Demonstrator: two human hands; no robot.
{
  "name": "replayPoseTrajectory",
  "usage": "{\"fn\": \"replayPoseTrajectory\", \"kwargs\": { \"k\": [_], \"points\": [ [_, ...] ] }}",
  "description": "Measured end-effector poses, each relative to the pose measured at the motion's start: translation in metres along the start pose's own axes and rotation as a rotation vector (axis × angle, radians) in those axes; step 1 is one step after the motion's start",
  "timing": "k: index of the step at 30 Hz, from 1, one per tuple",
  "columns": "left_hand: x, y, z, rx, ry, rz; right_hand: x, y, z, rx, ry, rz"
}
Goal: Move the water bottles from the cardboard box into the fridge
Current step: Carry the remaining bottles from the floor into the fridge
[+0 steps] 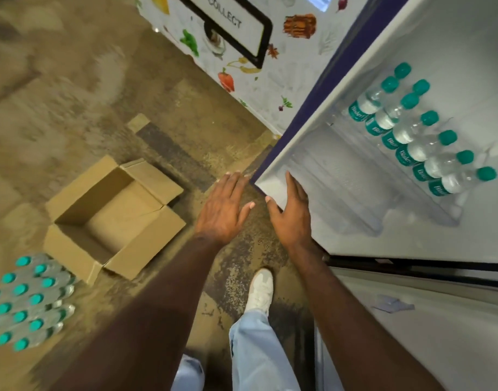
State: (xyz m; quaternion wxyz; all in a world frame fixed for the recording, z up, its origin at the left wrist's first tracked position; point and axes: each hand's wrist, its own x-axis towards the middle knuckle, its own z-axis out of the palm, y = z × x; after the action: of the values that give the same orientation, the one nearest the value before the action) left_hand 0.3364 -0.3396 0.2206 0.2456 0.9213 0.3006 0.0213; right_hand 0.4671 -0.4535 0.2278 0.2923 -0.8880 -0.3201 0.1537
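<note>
Both my forearms reach forward from the near edge, over pale jeans (259, 351) and a white shoe (259, 292) on the mottled floor (81, 88). To the right stands the fridge door (411, 66), swung open, its white inner face toward me. A wall (273, 88) printed with vegetables and a black-framed sign runs behind it at the far side. Left of my arms sits the box (112, 218), flaps open, and I see only bare cardboard inside. Nearer and further left, a pack (27, 303) of teal-capped bottles stands on the floor, just beside the box. On the door's shelf (352, 193) a row of bottles (411, 134) with the same teal caps stands side by side, filling its far half. My right hand (291, 213) rests on the door's near corner, fingers straight, thumb spread, holding nothing. My left hand (223, 210) is flat with fingers straight and together, tips right at the door's blue edge; I cannot tell if they touch it.
</note>
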Motion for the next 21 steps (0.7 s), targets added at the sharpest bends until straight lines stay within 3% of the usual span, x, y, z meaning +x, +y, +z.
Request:
{"fn": "replayPoseTrajectory", "kwargs": {
  "k": [4, 21],
  "points": [
    [-0.034, -0.043, 0.000, 0.058, -0.044, -0.143, -0.015, -0.021, 0.040, -0.089, -0.128, -0.111],
    [-0.136, -0.183, 0.034, -0.018, 0.035, -0.563, -0.044, -0.057, 0.201, -0.245, -0.589, -0.489]
  ]
}}
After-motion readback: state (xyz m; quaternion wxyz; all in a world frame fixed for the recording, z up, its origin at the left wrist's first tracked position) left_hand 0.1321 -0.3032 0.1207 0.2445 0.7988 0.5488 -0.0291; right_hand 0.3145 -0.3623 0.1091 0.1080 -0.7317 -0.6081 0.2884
